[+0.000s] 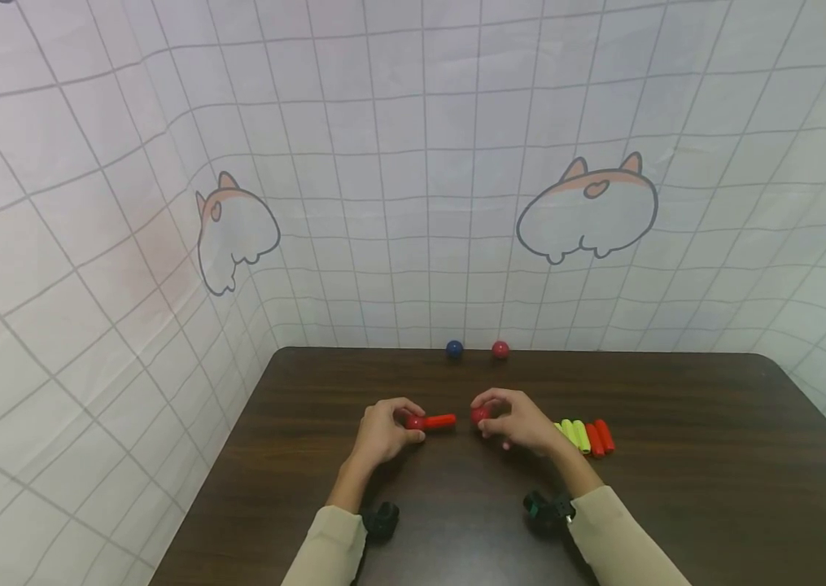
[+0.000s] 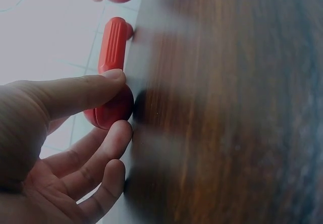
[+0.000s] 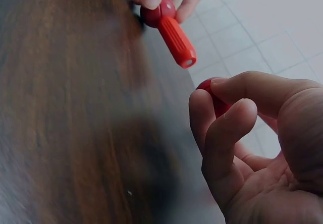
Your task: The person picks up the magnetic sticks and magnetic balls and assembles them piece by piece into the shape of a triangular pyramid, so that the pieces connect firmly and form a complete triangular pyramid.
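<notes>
Currently left hand point(image 1: 382, 431) pinches one ball point(image 1: 414, 422), right hand point(image 1: 520, 422) a second ball point(image 1: 481, 415).
Both are red; a red rod point(image 1: 440, 422) joined to the left one points at the other, just apart. Lime rods point(image 1: 582, 438) and red rods point(image 1: 595, 440) lie near the right hand; a blue ball point(image 1: 454, 349) and third red ball point(image 1: 500, 349) sit at the table's point(image 1: 471, 521) back edge.

On my end I have only a narrow gap between the red rod point(image 1: 441, 422) and the ball point(image 1: 480, 414) in the right hand point(image 1: 517, 421), whose right side a row of sticks point(image 1: 582, 437) blocks.
</notes>
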Demonstrator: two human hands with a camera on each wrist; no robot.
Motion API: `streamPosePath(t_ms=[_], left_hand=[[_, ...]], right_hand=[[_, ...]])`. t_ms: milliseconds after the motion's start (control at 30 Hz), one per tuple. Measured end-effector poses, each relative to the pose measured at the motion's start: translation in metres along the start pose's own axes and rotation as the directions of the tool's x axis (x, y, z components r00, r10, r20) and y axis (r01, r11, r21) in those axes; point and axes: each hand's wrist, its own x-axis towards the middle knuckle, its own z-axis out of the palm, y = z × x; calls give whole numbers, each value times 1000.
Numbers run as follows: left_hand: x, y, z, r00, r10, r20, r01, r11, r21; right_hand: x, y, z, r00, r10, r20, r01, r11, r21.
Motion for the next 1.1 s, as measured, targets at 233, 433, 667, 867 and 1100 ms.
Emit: streamPosePath(t_ms=[233, 433, 667, 867, 1100], left_hand=[[1, 1, 2, 1000, 9, 12, -9, 1000, -3], [1, 1, 3, 999, 43, 18, -42, 999, -7], [2, 2, 6, 999, 34, 41, -34, 999, -4], [1, 3, 6, 998, 29, 49, -29, 1000, 8], [1, 4, 7, 998, 35, 46, -36, 999, 22]], right_hand=[[0, 2, 7, 1000, -1, 2, 1, 1000, 27], [1, 1, 10, 1000, -2, 2, 2, 1000, 24], [0, 1, 14, 1000, 6, 9, -6, 1000, 20], [1, 4, 14, 1000, 6, 9, -7, 999, 37], [0, 3, 12, 1000, 7, 12, -7, 999, 46]])
